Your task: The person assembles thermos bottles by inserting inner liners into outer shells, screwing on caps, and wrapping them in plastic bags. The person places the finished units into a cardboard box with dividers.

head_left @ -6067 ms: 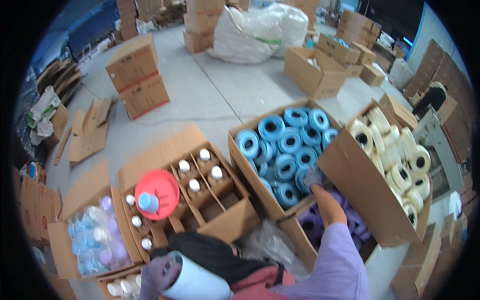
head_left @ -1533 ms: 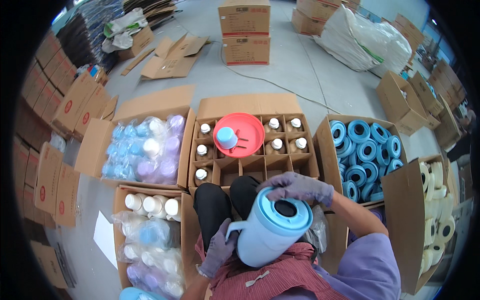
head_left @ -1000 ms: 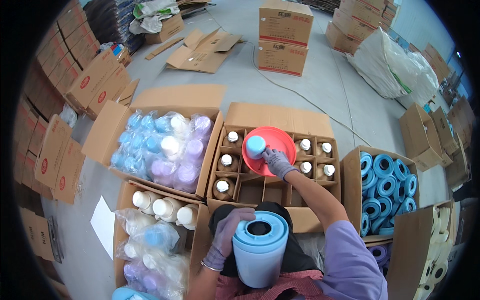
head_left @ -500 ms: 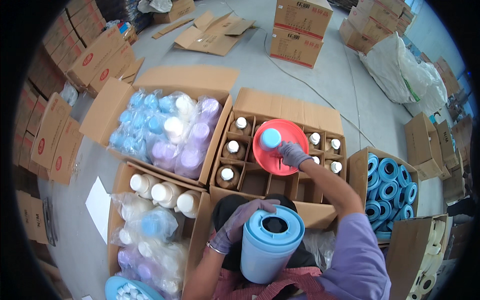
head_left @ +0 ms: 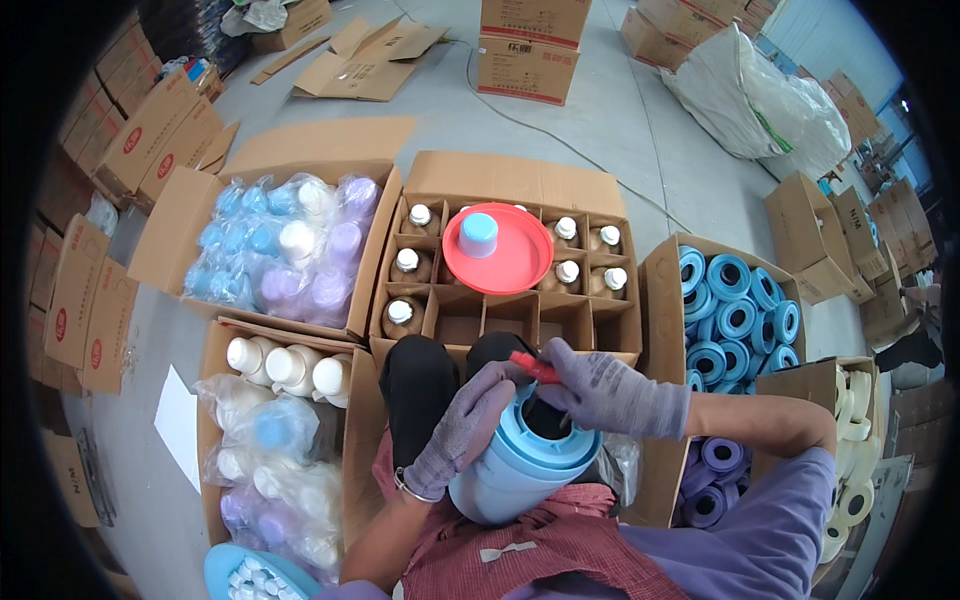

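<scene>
A light-blue cylindrical container [head_left: 510, 480] with a ring-shaped collar and a dark round opening stands tilted in my lap. My left hand [head_left: 465, 430], in a grey-purple glove, closes round its left side near the collar. Above the opening my right hand [head_left: 600, 390], gloved alike, grips a small red-handled tool [head_left: 535, 367]; the tool's exact kind is hard to make out. Beyond my knees a round red tray [head_left: 515, 262] rests on a divided carton [head_left: 500, 345] of brownish bottles with white caps. A light-blue cup [head_left: 478, 234] stands on the tray.
At left are open cartons [head_left: 345, 335] of bagged blue, white and purple cups [head_left: 340, 245], and a light-blue basin [head_left: 215, 575] of small white pieces. Rightward, cartons hold blue rings [head_left: 735, 317], purple rings [head_left: 722, 455] and cream rings [head_left: 855, 500]. Stacked boxes [head_left: 525, 70] stand farther off.
My right hand has come back from the red tray to the container's opening with the red-handled tool. My left hand stays on the container, now more tilted. The view has shifted.
</scene>
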A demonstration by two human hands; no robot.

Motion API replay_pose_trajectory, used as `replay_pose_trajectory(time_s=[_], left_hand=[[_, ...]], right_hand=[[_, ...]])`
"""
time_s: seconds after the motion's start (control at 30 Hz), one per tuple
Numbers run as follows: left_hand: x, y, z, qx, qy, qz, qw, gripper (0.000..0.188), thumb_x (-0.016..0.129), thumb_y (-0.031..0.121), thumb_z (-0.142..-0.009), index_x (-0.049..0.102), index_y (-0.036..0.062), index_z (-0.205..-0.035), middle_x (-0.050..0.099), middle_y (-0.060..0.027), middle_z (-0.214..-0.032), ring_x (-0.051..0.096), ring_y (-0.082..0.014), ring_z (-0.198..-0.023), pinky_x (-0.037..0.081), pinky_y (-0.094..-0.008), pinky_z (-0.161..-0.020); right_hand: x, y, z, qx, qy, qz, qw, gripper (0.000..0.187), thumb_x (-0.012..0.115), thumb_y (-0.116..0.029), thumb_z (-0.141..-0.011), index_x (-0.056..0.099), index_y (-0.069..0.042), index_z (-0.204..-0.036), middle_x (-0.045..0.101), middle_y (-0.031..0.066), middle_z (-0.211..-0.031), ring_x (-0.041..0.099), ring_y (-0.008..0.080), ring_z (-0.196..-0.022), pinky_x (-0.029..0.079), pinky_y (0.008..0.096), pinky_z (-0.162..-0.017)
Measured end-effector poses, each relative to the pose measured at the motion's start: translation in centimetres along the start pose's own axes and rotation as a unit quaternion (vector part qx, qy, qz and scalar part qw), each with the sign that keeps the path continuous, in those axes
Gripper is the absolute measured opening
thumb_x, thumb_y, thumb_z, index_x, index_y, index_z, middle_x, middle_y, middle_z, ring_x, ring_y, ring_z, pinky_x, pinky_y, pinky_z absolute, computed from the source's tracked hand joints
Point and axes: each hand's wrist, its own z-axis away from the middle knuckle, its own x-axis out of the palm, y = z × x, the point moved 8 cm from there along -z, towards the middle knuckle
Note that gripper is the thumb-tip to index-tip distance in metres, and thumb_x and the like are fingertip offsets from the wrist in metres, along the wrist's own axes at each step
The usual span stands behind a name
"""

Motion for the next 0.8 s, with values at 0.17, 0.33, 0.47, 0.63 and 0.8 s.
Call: replay_pose_trajectory(time_s=[0.17,0.33,0.47,0.63,0.8], left_hand=[[-1.3,1.0,0.4,0.038,-0.059,0.077,0.995,0.042,0.044,0.016,-0.093,0.056,-0.0019,-0.128,0.061,-0.0097,-0.124,0.057,-0.0167,-0.116,0.041,-0.0286,-0.105],[-3.1,0.7,-0.1,0.273,-0.135,-0.165,0.938,0.053,0.048,0.033,-0.094,0.054,-0.0060,-0.130,0.061,-0.0173,-0.127,0.059,-0.0251,-0.119,0.042,-0.0330,-0.106],[-6.0,-6.7,-1.5,0.269,-0.097,-0.068,0.956,0.047,0.056,0.035,-0.097,0.057,-0.0030,-0.123,0.063,-0.0155,-0.121,0.062,-0.0266,-0.113,0.046,-0.0370,-0.102],[-7.1,-12.0,-4.2,0.016,-0.165,0.339,0.926,0.036,0.054,0.026,-0.101,0.057,0.0008,-0.127,0.064,-0.0084,-0.118,0.063,-0.0171,-0.109,0.049,-0.0325,-0.099],[-6.4,-4.7,0.3,0.113,0.037,-0.091,0.989,0.042,0.040,0.033,-0.108,0.065,0.0004,-0.113,0.069,-0.0050,-0.102,0.064,-0.0142,-0.097,0.050,-0.0284,-0.089]], right_hand=[[1.1,-4.7,0.0,-0.257,0.079,0.072,0.960,0.047,0.063,-0.038,-0.094,0.044,-0.006,-0.122,0.065,0.0155,-0.090,0.067,0.0311,-0.067,0.050,0.0379,-0.053],[2.9,-7.9,-0.7,-0.521,0.074,0.120,0.842,0.033,0.078,-0.038,-0.082,0.065,-0.013,-0.099,0.065,0.0002,-0.074,0.066,0.0177,-0.061,0.049,0.0290,-0.049],[5.6,-11.3,-2.7,-0.617,0.008,0.089,0.782,0.041,0.066,-0.052,-0.087,0.059,-0.012,-0.083,0.061,0.0062,-0.079,0.065,0.0227,-0.069,0.048,0.0351,-0.052],[1.0,-7.2,-8.1,-0.498,0.077,-0.120,0.856,0.024,0.071,-0.033,-0.089,0.068,-0.009,-0.089,0.063,0.0036,-0.074,0.063,0.0188,-0.058,0.046,0.0291,-0.049],[-0.3,16.8,-17.5,0.069,0.230,-0.098,0.966,0.030,0.066,-0.026,-0.092,0.061,-0.003,-0.110,0.067,0.0171,-0.085,0.069,0.0327,-0.078,0.055,0.0400,-0.072]])
